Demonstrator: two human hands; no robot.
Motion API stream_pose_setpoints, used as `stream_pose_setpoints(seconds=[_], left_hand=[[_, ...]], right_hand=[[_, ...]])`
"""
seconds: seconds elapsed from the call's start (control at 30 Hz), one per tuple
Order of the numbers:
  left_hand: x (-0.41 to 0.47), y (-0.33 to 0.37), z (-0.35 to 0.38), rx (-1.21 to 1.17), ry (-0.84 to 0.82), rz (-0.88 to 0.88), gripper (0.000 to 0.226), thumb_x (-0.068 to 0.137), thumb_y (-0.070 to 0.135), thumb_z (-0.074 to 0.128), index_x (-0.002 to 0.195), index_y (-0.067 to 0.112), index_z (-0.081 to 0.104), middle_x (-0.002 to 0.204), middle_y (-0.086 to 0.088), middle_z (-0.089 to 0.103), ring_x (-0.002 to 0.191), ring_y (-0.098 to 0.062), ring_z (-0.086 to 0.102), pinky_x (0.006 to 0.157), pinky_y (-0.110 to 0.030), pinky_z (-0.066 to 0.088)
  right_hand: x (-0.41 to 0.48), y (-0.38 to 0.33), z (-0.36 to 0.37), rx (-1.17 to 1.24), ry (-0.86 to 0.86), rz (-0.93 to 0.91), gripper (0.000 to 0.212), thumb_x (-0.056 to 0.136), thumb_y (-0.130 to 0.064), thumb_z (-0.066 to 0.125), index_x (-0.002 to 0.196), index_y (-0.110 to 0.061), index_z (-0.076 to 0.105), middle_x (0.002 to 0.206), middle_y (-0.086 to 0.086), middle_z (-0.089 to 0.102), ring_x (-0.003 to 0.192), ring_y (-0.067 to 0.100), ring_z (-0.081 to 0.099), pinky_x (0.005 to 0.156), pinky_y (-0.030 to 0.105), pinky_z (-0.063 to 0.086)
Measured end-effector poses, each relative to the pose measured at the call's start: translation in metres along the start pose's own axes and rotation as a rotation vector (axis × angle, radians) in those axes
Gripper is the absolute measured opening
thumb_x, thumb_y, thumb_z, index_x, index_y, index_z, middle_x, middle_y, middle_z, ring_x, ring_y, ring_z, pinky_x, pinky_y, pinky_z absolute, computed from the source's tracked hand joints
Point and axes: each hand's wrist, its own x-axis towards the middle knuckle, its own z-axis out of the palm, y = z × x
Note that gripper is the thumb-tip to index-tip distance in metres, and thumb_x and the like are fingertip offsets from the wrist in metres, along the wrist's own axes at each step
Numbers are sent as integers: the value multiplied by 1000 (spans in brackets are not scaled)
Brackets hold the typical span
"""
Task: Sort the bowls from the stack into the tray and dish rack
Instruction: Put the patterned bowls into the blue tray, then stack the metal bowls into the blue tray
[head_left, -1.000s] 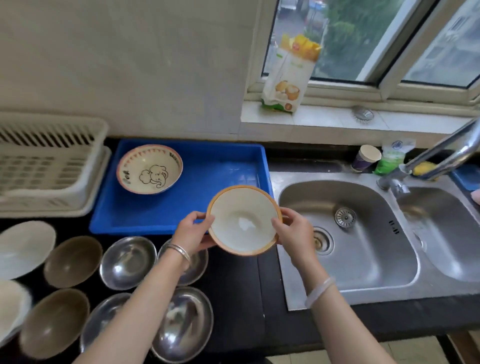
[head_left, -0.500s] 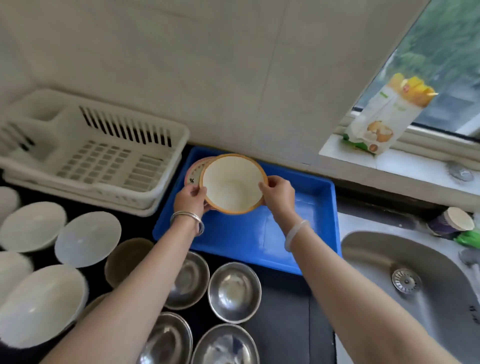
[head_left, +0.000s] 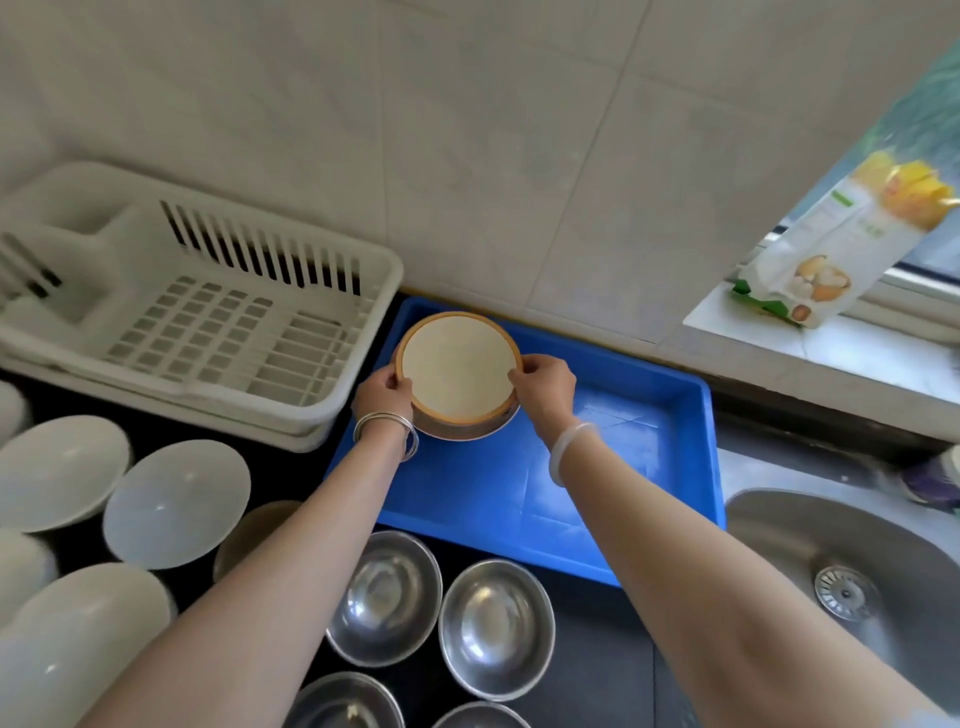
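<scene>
While both hands are gripping it, the bowl is lying over the tray's 10 o'clock corner, the left hand pinching its rim at 8 o'clock and the right hand at 3 o'clock. It is hiding most of a second bowl beneath, only an edge showing at 6 o'clock; whether they are touching is unclear. The rack is sitting at the tray's 9 o'clock. Steel bowls at 6 o'clock are running off the frame.
</scene>
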Motion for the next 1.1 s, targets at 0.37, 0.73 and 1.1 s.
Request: stream_pose_setpoints(seconds=[0.37, 0.73, 1.1], left_hand=[[7, -4, 3, -44, 9, -1, 31, 89, 8, 52, 118, 10, 62, 118, -12, 66, 109, -32, 60, 95, -47, 48], [-29, -6, -5, -90, -21, 65, 38, 89, 15, 54, 127, 14, 54, 128, -6, 61, 117, -25, 57, 100, -43, 46], [-166, -85, -48, -49, -130, -42, 13, 85, 12, 61, 97, 9, 64, 81, -5, 66, 73, -25, 62, 80, -38, 53]], right_hand=[[5, 8, 8, 6, 17, -15, 23, 87, -8, 53, 102, -11, 70, 90, 5, 68, 82, 23, 62, 71, 32, 53], [-22, 12, -10, 106, -63, -33, 35, 96, -29, 45, 126, -16, 57, 105, -7, 60, 89, 11, 54, 73, 24, 44], [-137, 77, -64, 142, -245, -108, 22, 91, -19, 47, 90, -34, 62, 89, -4, 69, 76, 6, 65, 73, 28, 52]])
